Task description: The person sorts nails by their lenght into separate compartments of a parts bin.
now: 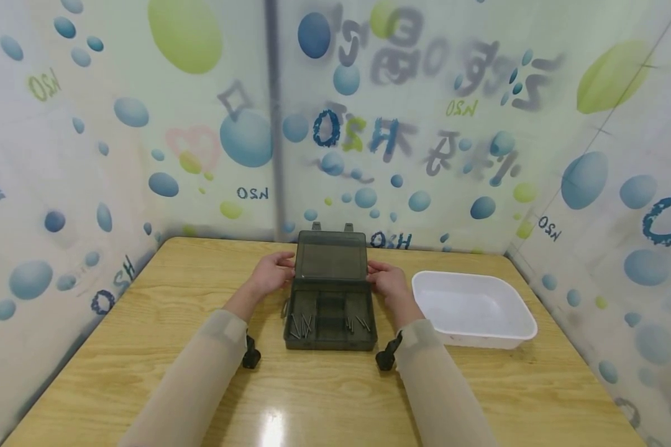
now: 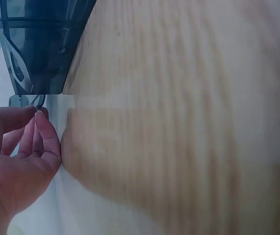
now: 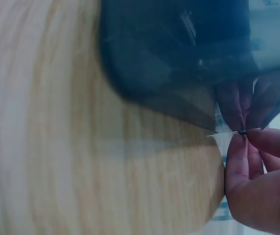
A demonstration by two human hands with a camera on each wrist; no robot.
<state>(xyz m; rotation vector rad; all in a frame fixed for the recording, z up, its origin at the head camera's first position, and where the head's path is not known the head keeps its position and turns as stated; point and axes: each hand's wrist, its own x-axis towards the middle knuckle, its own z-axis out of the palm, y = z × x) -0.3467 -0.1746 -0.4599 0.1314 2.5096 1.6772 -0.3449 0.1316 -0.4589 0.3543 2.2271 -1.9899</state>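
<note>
A dark translucent plastic organizer box (image 1: 331,342) sits on the wooden table with its hinged lid (image 1: 332,259) raised at the back. Two latch tabs stick up from the lid's far edge. Slim metal screws or nails (image 1: 301,326) lie in the left compartment, and several more (image 1: 351,324) are on the right. With thumb and fingers, my left hand (image 1: 268,274) pinches the lid's left edge. On the opposite side, my right hand (image 1: 389,282) pinches the lid's right edge; its fingers (image 3: 237,161) show in the right wrist view.
A white plastic basin (image 1: 475,339) stands to the right of the box, beyond my right forearm. Behind the wooden table (image 1: 313,397) hangs a patterned curtain (image 1: 335,167), with similar walls at both sides. A small loop handle (image 1: 284,308) juts from the box's left side.
</note>
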